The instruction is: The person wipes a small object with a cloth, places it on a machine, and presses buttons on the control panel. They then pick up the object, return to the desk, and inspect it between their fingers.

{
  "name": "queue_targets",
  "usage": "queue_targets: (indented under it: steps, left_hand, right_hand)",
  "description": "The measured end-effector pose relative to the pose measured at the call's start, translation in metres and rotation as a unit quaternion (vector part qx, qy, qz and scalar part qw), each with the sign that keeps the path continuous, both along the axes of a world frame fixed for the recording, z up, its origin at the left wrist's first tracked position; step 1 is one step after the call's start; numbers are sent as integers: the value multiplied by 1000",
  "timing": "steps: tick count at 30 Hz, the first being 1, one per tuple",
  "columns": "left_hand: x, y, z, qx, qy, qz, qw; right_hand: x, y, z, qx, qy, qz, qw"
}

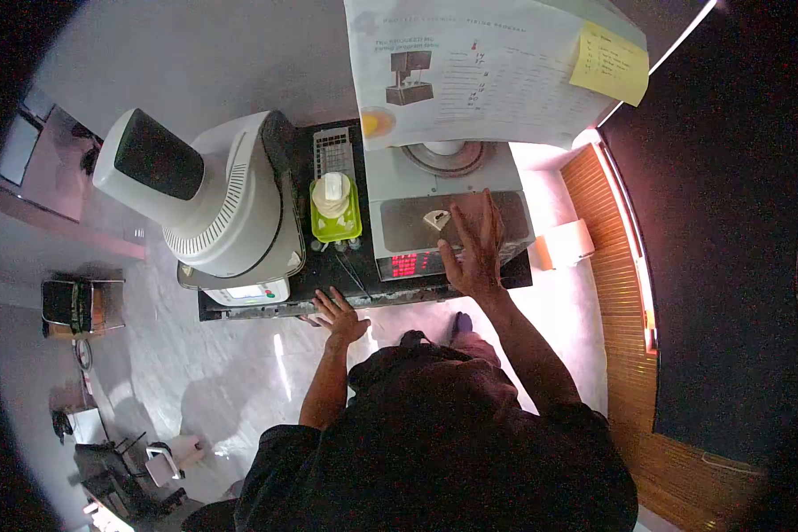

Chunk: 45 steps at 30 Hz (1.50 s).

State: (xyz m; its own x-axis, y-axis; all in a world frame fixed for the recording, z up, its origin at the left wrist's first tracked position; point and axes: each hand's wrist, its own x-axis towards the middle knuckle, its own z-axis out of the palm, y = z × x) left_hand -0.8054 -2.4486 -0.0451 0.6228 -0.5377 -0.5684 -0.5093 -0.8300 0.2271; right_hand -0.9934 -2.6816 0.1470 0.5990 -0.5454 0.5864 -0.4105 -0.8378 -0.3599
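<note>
My right hand (477,253) is over the front of a grey machine (399,222) with a red lit display (404,265), its fingers spread. Near its fingertips, a small pale piece (436,219) lies on the machine's top. My left hand (339,319) rests at the front edge of the black worktop (315,282), fingers apart and holding nothing. Between the two machines stands a green tray (336,232) with a white item (332,195) on it. Thin dark tools (353,271) lie in front of the tray.
A large white machine (230,204) with a dark screen stands at the left. A printed sheet (479,71) with a yellow note (610,66) hangs above the grey machine. Behind the tray is a white rack (333,151). At the right is a white box (566,244).
</note>
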Motion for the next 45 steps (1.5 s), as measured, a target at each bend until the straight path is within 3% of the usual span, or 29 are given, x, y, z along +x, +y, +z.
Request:
queue_targets:
  steps: [9,27,39,45]
  left_hand:
    - [-2,6,-16,-65,-48,-12,997]
    - [-1,-2,-2,12,-15,-11,1000]
    - [1,1,-10,-3,1,-5,1000]
    - [1,6,-29,-25,-56,-21,998]
  right_hand:
    - [5,2,1,25,31,12,999]
    - [6,-2,1,0,14,17,1000]
    - [5,1,-2,24,26,21,999]
    - [5,0,-3,23,19,19,999]
